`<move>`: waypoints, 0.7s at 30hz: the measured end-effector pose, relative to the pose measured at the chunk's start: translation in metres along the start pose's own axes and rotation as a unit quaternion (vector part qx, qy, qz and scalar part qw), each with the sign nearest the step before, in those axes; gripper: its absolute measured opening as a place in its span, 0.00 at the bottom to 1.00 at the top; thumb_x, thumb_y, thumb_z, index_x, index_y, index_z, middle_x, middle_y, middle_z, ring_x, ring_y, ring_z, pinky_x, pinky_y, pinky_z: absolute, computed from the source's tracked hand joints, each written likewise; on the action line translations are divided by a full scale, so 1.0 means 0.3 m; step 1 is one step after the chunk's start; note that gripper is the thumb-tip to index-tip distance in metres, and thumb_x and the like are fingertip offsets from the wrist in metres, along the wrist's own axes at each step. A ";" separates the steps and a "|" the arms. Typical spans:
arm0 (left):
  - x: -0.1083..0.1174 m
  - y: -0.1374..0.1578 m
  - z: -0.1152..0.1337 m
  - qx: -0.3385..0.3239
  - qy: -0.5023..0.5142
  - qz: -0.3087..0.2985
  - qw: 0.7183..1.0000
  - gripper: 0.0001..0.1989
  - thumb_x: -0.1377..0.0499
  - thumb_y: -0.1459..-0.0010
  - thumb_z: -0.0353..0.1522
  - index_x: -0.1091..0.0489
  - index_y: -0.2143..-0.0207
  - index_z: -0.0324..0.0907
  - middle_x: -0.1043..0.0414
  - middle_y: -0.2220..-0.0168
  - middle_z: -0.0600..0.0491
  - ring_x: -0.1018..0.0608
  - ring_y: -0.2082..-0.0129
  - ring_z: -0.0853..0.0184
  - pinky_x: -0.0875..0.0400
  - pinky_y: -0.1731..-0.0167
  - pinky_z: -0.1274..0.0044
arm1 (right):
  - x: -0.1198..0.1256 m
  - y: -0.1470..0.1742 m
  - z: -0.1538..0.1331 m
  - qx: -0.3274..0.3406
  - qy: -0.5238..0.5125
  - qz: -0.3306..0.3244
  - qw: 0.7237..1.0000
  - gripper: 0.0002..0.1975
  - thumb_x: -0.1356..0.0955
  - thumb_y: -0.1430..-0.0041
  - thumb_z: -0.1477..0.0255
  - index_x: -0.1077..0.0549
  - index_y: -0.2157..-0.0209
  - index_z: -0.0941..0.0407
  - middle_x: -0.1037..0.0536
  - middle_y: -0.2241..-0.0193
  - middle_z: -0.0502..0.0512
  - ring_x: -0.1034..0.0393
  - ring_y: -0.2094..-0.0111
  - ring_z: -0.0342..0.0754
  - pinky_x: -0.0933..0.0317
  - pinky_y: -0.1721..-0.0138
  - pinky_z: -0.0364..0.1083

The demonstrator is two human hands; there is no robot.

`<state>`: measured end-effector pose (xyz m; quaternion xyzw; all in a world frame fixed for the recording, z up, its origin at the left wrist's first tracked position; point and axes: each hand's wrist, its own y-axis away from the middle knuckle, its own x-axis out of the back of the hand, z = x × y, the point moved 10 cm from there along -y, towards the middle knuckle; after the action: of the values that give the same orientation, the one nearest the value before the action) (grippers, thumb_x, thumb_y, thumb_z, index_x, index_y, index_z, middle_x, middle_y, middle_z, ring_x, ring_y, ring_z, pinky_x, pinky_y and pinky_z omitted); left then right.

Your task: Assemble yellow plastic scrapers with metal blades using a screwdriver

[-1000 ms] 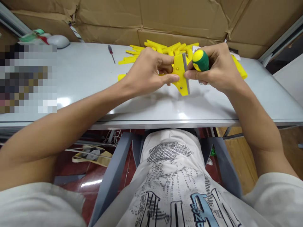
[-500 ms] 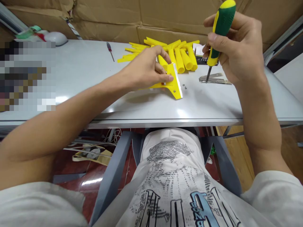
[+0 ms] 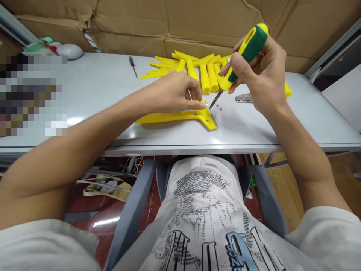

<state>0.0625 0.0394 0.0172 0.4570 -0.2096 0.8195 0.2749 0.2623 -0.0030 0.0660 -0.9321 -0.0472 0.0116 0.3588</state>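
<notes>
A yellow plastic scraper lies along the table near its front edge, its wide head to the right with a thin metal strip along the end. My left hand is closed on the head, thumb and curled fingers against it. In my right hand is a green and yellow screwdriver, held at a slant. Its tip points down at the upper part of the scraper's head, by the metal strip; whether it touches I cannot tell. Two tiny metal screws or nuts lie just right of the head.
Several more yellow scrapers are heaped at the back. Thin metal blades lie left of my right wrist, and a yellow piece shows behind it. A small screwdriver rests farther left. Cardboard stands behind the table.
My right hand has brought the screwdriver left from above the blades to the scraper's head, tilting it more. The scraper now lies lower in view, with more of its handle showing.
</notes>
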 end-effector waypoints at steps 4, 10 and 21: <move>-0.002 0.016 0.007 -0.028 -0.021 -0.073 0.997 0.26 0.15 0.41 0.59 0.07 0.51 0.54 0.07 0.55 0.52 0.06 0.49 0.48 0.14 0.44 0.64 | -0.027 0.021 -0.009 0.013 -0.026 -0.033 0.999 0.25 0.09 0.26 0.56 0.21 0.52 0.50 0.09 0.62 0.50 0.08 0.63 0.54 0.21 0.74 0.50; -0.024 0.017 0.013 -0.048 -0.061 -0.090 0.993 0.21 0.21 0.37 0.55 0.08 0.52 0.52 0.07 0.58 0.55 0.07 0.55 0.54 0.18 0.45 0.69 | -0.061 0.033 0.003 -0.038 0.014 -0.043 0.998 0.34 0.08 0.32 0.42 0.24 0.53 0.48 0.11 0.63 0.50 0.10 0.66 0.54 0.26 0.76 0.51; -0.028 0.022 0.033 -0.055 -0.067 -0.097 0.992 0.16 0.24 0.33 0.49 0.09 0.53 0.49 0.09 0.58 0.53 0.08 0.52 0.53 0.20 0.43 0.69 | -0.065 0.047 0.078 -0.112 0.029 -0.046 0.992 0.43 0.07 0.44 0.35 0.27 0.53 0.46 0.12 0.61 0.51 0.09 0.55 0.61 0.26 0.71 0.53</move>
<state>0.0681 0.0263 0.0141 0.5133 -0.2272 0.7438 0.3630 0.2426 0.0003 0.0389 -0.9634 -0.0805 -0.0371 0.2531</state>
